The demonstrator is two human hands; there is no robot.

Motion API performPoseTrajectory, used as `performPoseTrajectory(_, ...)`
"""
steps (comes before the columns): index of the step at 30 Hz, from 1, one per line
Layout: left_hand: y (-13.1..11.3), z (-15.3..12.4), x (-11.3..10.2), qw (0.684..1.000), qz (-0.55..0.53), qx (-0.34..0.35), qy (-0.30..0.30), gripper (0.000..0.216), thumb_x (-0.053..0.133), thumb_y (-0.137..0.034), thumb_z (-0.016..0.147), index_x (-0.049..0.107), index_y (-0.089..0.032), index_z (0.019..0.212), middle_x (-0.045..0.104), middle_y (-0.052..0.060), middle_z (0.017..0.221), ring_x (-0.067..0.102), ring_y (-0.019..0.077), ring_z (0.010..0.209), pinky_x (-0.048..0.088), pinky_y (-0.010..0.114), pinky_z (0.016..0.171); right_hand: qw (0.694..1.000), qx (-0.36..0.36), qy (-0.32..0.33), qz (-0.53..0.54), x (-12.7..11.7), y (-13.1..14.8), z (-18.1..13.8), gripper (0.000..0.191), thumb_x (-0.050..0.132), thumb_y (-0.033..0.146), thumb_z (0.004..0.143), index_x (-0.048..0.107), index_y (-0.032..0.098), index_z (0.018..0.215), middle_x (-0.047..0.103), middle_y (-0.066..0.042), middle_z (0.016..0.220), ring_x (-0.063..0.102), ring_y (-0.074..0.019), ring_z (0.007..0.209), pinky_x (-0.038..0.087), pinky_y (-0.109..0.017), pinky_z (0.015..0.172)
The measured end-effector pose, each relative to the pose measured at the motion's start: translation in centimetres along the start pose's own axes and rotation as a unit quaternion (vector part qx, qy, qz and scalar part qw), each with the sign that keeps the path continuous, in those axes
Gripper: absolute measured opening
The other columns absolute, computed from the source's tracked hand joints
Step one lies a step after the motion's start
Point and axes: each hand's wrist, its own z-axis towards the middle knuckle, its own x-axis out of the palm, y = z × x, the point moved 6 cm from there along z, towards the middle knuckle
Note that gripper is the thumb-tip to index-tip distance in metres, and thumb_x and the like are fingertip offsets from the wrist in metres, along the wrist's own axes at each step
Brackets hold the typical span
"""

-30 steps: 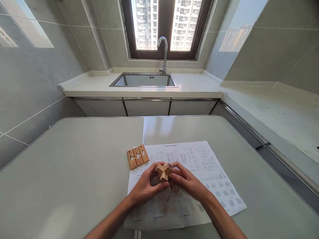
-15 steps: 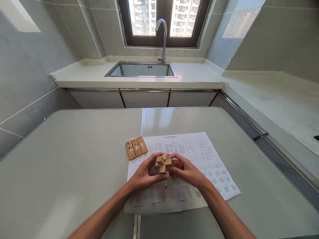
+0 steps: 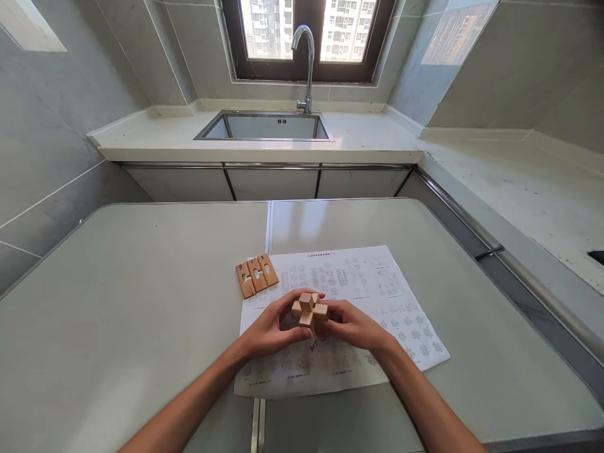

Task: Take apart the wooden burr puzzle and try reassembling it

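A: Where are you at w/ the puzzle?

B: Mid-assembly, I'd say. The wooden puzzle [image 3: 309, 309] is up off the bench [image 3: 141, 302], over the near-left part of the instruction sheet [image 3: 358, 296]. My left hand [image 3: 270, 329] pinches it from the left, thumb under, fingers curled over the top. My right hand [image 3: 352, 324] pinches it from the right. Both grips are closed on it, neither spread.

A: How many pcs joined?

B: Looks like three crossed blocks, can't tell exactly. Three spare pieces [image 3: 256, 275] lie side by side just far-left of my hands, touching each other, at the sheet's far-left corner.

A: Next?

B: Prob. one hand lets go to fetch a spare pc, while the other keeps the cross tight so it doesn't slip apart. Slot orientation matters; check vs the sheet.
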Motion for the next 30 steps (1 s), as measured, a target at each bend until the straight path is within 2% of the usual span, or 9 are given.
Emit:
performPoseTrajectory(5, 0.02, -0.09, -0.01, 1.0, 0.008, 0.014, -0.012, 0.064, 0.08, -0.047, 0.09, 0.06, -0.025, 0.147, 0.063, 0.014, 0.147, 0.061, 0.0361, 0.135, 0.05, 0.045, 0.114, 0.998, -0.02, -0.031, -0.058, -0.04, 0.2, -0.01, 0.024, 0.057, 0.031, 0.104, 0.066, 0.018, 0.085, 0.062, -0.001, 0.076, 0.056, -0.0156, 0.07, 0.043, -0.027, 0.066)
performPoseTrajectory(9, -0.06, -0.24, -0.12, 0.998, 0.036, 0.032, -0.031, 0.062, 0.083, -0.039, 0.089, 0.06, -0.025, 0.145, 0.065, 0.013, 0.146, 0.061, 0.0352, 0.136, 0.049, 0.047, 0.116, 0.994, -0.039, -0.05, -0.089, -0.05, 0.56, 0.03, 0.016, 0.059, 0.025, 0.1, 0.067, 0.018, 0.088, 0.058, 0.0, 0.08, 0.048, -0.0138, 0.07, 0.038, -0.025, 0.063)
performPoseTrajectory(15, 0.05, -0.36, -0.28, 0.995, 0.071, 0.046, -0.049, 0.064, 0.082, -0.035, 0.09, 0.056, -0.026, 0.148, 0.062, 0.014, 0.151, 0.06, 0.0344, 0.137, 0.047, 0.048, 0.118, 0.989, -0.048, -0.088, -0.108, -0.2, 0.58, 0.0, 0.022, 0.058, 0.03, 0.103, 0.062, 0.019, 0.085, 0.05, 0.003, 0.074, 0.039, -0.013, 0.066, 0.032, -0.025, 0.06)
performPoseTrajectory(23, 0.17, -0.54, -0.26, 0.99, 0.103, 0.068, -0.066, 0.067, 0.083, -0.035, 0.088, 0.054, -0.026, 0.148, 0.066, 0.014, 0.146, 0.061, 0.0349, 0.137, 0.047, 0.048, 0.118, 0.981, -0.062, -0.104, -0.151, -0.27, 0.53, -0.04, 0.027, 0.058, 0.034, 0.104, 0.062, 0.018, 0.082, 0.05, 0.003, 0.073, 0.038, -0.0131, 0.067, 0.032, -0.026, 0.061)
performPoseTrajectory(30, 0.37, -0.73, -0.25, 0.983, 0.135, 0.077, -0.095, 0.069, 0.085, -0.033, 0.087, 0.053, -0.024, 0.147, 0.068, 0.014, 0.143, 0.064, 0.0341, 0.133, 0.049, 0.047, 0.116, 0.975, -0.062, -0.131, -0.169, -0.29, 0.37, -0.09, 0.026, 0.057, 0.037, 0.104, 0.071, 0.018, 0.093, 0.059, 0.001, 0.078, 0.043, -0.0146, 0.069, 0.037, -0.026, 0.063)
